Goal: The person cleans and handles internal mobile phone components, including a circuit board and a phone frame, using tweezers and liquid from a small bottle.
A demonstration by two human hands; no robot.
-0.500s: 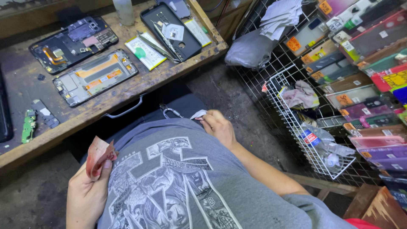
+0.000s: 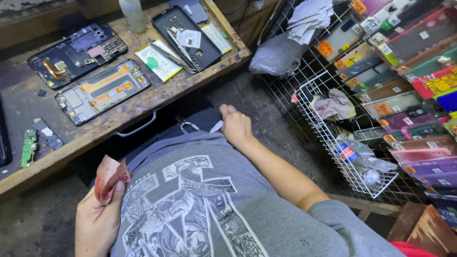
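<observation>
Down near the lap, the left hand (image 2: 97, 219) pinches a folded reddish paper slip (image 2: 110, 178) between thumb and fingers, holding it up just beside the grey printed shirt (image 2: 200, 204). The right hand (image 2: 235, 126) rests at the waist with its fingers curled shut around the end of a small white strip (image 2: 216, 126), close to a metal clip ring (image 2: 188, 126) that hangs at the belt line.

Farther off, a worn wooden table (image 2: 190, 83) carries opened phone parts. A black phone frame with exposed boards (image 2: 76, 53) lies at the far left, and a second frame with orange and silver panels (image 2: 102, 90) lies just nearer than it. To the right of these sit a flat white battery pack with a green spot (image 2: 157, 62), a pair of metal tweezers (image 2: 169, 53) touching it, and a black phone back cover (image 2: 188, 38) with small bits lying on it. A pale plastic bottle (image 2: 132, 14) stands at the far edge. A small green circuit board (image 2: 28, 147) lies at the near left of the table, with dark scraps beside it. A metal drawer handle (image 2: 138, 127) shows under the table's front edge.

On the right, a white wire rack (image 2: 328, 138) holds a crumpled cloth (image 2: 335, 104) and plastic-wrapped items, with rows of coloured phone cases (image 2: 419, 114) hung behind it. A grey plastic bag (image 2: 278, 54) sits at the rack's far end.
</observation>
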